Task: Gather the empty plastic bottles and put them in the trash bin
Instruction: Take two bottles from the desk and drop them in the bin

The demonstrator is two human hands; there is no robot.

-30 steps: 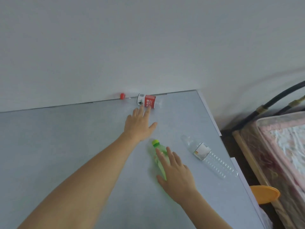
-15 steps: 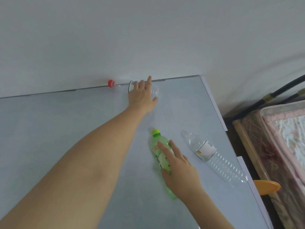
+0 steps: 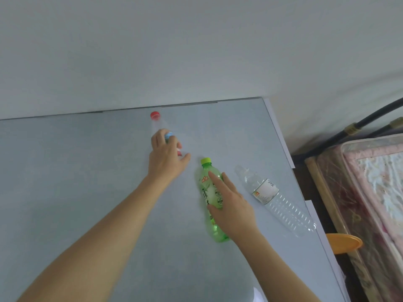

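Three empty bottles lie on a pale grey table (image 3: pixel 76 171). My left hand (image 3: pixel 166 158) is closed around a clear bottle with a red cap (image 3: pixel 155 116), gripping its labelled middle. My right hand (image 3: pixel 232 205) rests on a green bottle with a yellow-green cap (image 3: pixel 208 186), fingers curled over its body while it still lies flat. A clear ribbed bottle with a white label (image 3: pixel 268 192) lies untouched to the right, near the table's right edge. No trash bin is in view.
A white wall runs behind the table. Right of the table stands a bed with a pink patterned mattress (image 3: pixel 370 182) and a black metal rail (image 3: pixel 349 127). An orange round object (image 3: pixel 343 243) sits low between table and bed.
My left hand reached the red-capped bottle by the wall, closed on it and pulled it toward me, turning it. My right hand settled over the green bottle.
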